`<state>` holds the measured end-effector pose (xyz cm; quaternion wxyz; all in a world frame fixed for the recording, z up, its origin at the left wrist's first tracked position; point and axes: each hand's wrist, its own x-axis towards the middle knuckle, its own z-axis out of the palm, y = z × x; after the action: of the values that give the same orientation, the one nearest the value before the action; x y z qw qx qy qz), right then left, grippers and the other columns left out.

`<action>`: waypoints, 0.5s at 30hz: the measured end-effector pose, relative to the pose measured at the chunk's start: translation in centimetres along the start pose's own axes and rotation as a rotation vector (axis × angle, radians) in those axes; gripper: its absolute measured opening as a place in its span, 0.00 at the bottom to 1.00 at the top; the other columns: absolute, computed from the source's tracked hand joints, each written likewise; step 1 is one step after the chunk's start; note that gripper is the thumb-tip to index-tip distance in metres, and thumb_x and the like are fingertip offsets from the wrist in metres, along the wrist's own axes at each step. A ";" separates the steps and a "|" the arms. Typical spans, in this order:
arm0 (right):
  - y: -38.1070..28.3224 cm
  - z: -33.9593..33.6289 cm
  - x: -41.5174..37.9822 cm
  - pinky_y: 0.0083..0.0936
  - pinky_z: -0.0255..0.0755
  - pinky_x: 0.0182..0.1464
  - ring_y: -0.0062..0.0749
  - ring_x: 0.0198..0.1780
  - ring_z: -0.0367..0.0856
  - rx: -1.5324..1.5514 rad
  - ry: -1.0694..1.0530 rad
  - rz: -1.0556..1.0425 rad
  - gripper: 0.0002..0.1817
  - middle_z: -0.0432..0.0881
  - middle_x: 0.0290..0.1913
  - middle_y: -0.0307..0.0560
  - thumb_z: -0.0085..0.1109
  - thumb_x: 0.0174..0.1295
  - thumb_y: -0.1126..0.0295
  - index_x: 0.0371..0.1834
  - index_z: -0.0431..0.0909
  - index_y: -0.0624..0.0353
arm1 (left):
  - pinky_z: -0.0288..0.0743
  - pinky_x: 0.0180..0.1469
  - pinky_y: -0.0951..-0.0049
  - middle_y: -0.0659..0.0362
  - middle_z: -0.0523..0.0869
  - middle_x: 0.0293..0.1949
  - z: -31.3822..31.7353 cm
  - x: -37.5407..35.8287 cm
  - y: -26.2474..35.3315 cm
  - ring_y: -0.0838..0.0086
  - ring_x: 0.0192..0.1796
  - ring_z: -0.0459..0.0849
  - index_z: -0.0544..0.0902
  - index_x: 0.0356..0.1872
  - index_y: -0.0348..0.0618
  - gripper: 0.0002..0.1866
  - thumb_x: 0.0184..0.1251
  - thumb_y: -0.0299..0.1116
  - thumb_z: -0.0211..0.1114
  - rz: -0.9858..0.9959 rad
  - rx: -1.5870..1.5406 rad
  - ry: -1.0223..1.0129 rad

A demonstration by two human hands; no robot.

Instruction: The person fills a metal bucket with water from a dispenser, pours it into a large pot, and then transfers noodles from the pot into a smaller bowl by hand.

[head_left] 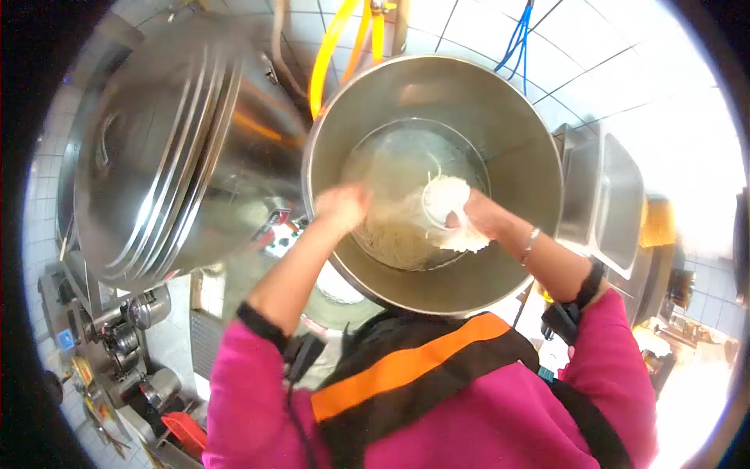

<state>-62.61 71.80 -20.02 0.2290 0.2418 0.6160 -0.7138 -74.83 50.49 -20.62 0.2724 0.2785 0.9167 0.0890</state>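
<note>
A tall steel pot [531, 141] stands in front of me, with cloudy liquid at its bottom. Pale thin strands like noodles [394, 244] lie in that liquid. Over the pot, my right hand [478, 215] is closed around a bundle of white noodles [447, 199], whose loose ends hang out on both sides. My left hand [344, 206] is over the pot's left rim, apart from the bundle. It looks curled, but motion blur hides its fingers and anything in them.
A large lidded steel vessel [258, 148] stands close on the left. Yellow hoses [332, 55] hang behind the pot. Steel pans [617, 195] are at the right, and several small pots [148, 306] sit at the lower left. Blue cords [519, 43] hang at the tiled wall.
</note>
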 end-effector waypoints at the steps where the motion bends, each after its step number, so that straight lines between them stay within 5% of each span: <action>1: -1.6 -0.1 -0.9 0.20 0.67 0.39 0.23 0.37 0.70 -0.162 -0.015 -0.086 0.22 0.73 0.37 0.40 0.56 0.37 0.80 0.42 0.69 0.60 | 0.65 0.48 0.68 0.51 0.75 0.42 1.1 1.3 0.3 0.63 0.46 0.73 0.74 0.41 0.42 0.20 0.59 0.47 0.44 0.070 -0.376 -0.005; 5: -9.7 0.3 -7.5 0.23 0.65 0.50 0.27 0.48 0.67 -0.001 -0.133 -0.307 0.33 0.68 0.49 0.42 0.61 0.39 0.77 0.52 0.61 0.59 | 0.55 0.57 0.67 0.55 0.68 0.53 1.2 5.3 4.7 0.69 0.57 0.63 0.65 0.54 0.43 0.29 0.60 0.55 0.37 0.364 -1.256 -0.267; 6: -11.9 1.8 -9.3 0.18 0.70 0.40 0.21 0.38 0.70 0.074 -0.056 -0.461 0.23 0.71 0.41 0.40 0.55 0.43 0.79 0.47 0.65 0.61 | 0.56 0.57 0.65 0.56 0.70 0.52 1.5 6.0 6.2 0.70 0.57 0.63 0.65 0.54 0.45 0.30 0.60 0.56 0.35 0.397 -1.410 -0.364; 9: -15.4 -1.2 -11.8 0.24 0.71 0.43 0.30 0.42 0.73 0.528 -0.078 -0.364 0.16 0.71 0.44 0.50 0.46 0.56 0.70 0.47 0.65 0.65 | 0.67 0.48 0.62 0.51 0.74 0.45 -1.3 2.7 11.7 0.66 0.48 0.72 0.66 0.52 0.41 0.29 0.61 0.54 0.36 0.377 -1.841 -0.598; 14: -24.5 -4.7 -16.0 0.28 0.70 0.45 0.33 0.40 0.74 0.285 -0.385 -0.678 0.11 0.74 0.38 0.52 0.45 0.55 0.71 0.39 0.69 0.65 | 0.73 0.40 0.67 0.47 0.75 0.40 6.3 5.5 10.7 0.65 0.38 0.78 0.66 0.49 0.39 0.29 0.59 0.55 0.40 0.508 -1.475 -0.970; 15: -25.8 -6.4 -16.0 0.27 0.72 0.34 0.35 0.38 0.76 0.326 -0.173 -0.830 0.11 0.75 0.35 0.56 0.47 0.52 0.71 0.36 0.71 0.66 | 0.74 0.38 0.69 0.46 0.76 0.39 7.4 5.6 10.6 0.65 0.36 0.79 0.66 0.48 0.38 0.29 0.58 0.55 0.41 0.529 -1.384 -1.054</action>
<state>-65.87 82.09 9.02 -0.0670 -0.0532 0.5188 -0.8506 -69.78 62.45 -25.94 0.7333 0.2587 0.3215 0.5403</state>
